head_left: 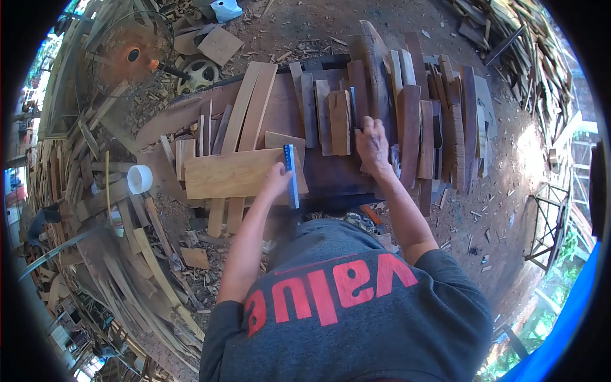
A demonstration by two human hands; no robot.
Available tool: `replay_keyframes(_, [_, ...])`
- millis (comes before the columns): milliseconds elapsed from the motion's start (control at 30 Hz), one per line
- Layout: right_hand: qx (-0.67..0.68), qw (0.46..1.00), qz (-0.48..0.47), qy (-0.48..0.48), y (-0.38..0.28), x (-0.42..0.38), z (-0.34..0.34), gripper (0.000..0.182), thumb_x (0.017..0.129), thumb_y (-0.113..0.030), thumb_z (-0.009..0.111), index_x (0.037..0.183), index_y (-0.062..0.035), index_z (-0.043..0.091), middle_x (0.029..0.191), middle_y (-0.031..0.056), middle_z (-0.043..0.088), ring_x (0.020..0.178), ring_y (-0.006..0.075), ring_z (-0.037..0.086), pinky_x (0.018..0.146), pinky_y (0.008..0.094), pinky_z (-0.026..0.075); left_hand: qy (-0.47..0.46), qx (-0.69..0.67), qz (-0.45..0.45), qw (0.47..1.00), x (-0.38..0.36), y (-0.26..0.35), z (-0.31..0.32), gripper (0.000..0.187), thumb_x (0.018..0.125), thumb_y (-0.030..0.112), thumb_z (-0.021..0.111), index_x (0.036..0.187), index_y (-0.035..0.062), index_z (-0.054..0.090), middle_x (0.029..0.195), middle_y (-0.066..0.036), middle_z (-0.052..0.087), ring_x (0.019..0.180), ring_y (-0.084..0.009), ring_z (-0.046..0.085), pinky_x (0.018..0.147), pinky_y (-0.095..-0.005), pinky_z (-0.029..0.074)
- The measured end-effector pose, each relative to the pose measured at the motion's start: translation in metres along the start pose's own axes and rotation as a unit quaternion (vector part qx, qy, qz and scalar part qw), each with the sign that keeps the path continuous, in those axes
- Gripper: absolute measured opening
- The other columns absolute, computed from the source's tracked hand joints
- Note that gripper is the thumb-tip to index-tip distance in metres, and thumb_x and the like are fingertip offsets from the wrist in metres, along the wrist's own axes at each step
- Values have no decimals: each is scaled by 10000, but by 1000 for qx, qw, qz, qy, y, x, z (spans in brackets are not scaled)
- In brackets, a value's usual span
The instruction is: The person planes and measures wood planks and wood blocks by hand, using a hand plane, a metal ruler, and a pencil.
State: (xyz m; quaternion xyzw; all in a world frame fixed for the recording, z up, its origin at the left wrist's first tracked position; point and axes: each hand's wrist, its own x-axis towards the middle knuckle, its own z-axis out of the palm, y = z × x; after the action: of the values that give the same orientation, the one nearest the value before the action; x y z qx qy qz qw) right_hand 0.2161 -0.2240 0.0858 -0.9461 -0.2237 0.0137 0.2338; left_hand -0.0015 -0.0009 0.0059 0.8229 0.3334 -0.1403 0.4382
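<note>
A wide light-brown board (229,173) lies crosswise over other planks on the workbench. Near its right end, a blue ruler (291,181) stretches across it. My left hand (275,181) rests on the board, its fingers closed at the ruler's edge and pinning it. My right hand (373,145) is over the row of wood pieces, fingers curled inward; what they hold, if anything, is hidden. Just left of it stands a short brown block (339,124), with a thin blue strip (353,102) beside it. A long rough-edged plank (377,70) runs beyond the hand.
Several dark boards (410,127) line the bench's right side. Two long planks (249,105) lie under the wide board. A fan (132,56) stands at the far left, a white round container (140,179) nearer. Stacked timber (522,51) and scraps cover the ground around.
</note>
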Motion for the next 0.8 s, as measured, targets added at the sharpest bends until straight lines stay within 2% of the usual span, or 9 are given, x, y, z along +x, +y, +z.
replay_keyframes(67, [-3, 995, 61, -75, -7, 1, 8, 416, 872, -169, 637, 1219, -17, 465, 1088, 244, 565, 1018, 434, 593, 845, 507, 510, -43, -43, -92, 994, -5, 15, -9, 292, 851, 292, 681, 855, 29, 554, 840, -193, 652, 816, -350, 652, 742, -447, 502])
replay_keyframes(100, [-14, 991, 86, -101, -7, 1, 16, 443, 882, -169, 614, 1256, -7, 441, 1089, 260, 579, 1002, 442, 610, 838, 511, 516, -43, -43, -92, 994, -5, 17, -8, 292, 851, 292, 681, 855, 29, 554, 840, -193, 652, 816, -350, 652, 742, -447, 502])
replay_keyframes(233, [-75, 982, 108, -132, -7, 3, 39, 369, 883, -136, 576, 1193, 10, 438, 997, 260, 619, 895, 423, 666, 751, 495, 560, -42, -37, -93, 994, -7, 24, -15, 281, 855, 276, 685, 857, 29, 552, 808, -173, 650, 767, -320, 664, 707, -426, 519])
replay_keyframes(333, [-69, 988, 104, -88, -5, 2, 43, 443, 876, -138, 562, 1264, 18, 417, 951, 279, 638, 822, 439, 675, 732, 504, 559, -60, -48, -97, 992, -14, 37, -22, 255, 871, 241, 688, 856, 29, 548, 783, -142, 650, 721, -275, 677, 630, -393, 543])
replay_keyframes(433, [4, 991, 109, -82, 1, 2, 34, 458, 878, -161, 556, 1276, 31, 433, 966, 281, 633, 872, 449, 658, 782, 511, 539, -82, -67, -98, 990, -10, 38, -27, 231, 890, 205, 685, 850, 30, 539, 765, -111, 649, 670, -231, 680, 552, -356, 554])
replay_keyframes(633, [180, 981, 61, 38, -11, -14, -12, 318, 913, -200, 525, 1166, -9, 542, 985, 272, 618, 916, 453, 592, 848, 499, 470, -120, -80, -92, 985, -3, 30, -25, 219, 927, 191, 659, 834, 54, 516, 711, -72, 648, 557, -159, 656, 466, -296, 525])
replay_keyframes(667, [204, 975, 78, 32, -16, -22, -23, 294, 924, -196, 494, 1151, -15, 538, 930, 212, 605, 874, 361, 589, 820, 422, 472, -130, -76, -90, 984, -2, 30, -26, 210, 947, 188, 641, 837, 66, 510, 691, -59, 647, 524, -129, 644, 426, -263, 498])
replay_keyframes(700, [202, 975, 82, 33, -20, -31, -30, 294, 924, -196, 494, 1151, -15, 538, 930, 212, 605, 874, 361, 589, 820, 422, 472, -134, -75, -89, 984, -2, 29, -27, 210, 947, 188, 641, 837, 66, 510, 691, -59, 647, 524, -129, 644, 426, -263, 498])
replay_keyframes(800, [415, 895, 156, -44, -31, -65, -45, 283, 910, -185, 434, 1139, -44, 523, 921, 82, 542, 858, 150, 523, 760, 302, 431, -153, -81, -77, 982, 1, 30, -30, 223, 951, 190, 636, 825, 70, 498, 690, -69, 648, 523, -134, 647, 422, -261, 499])
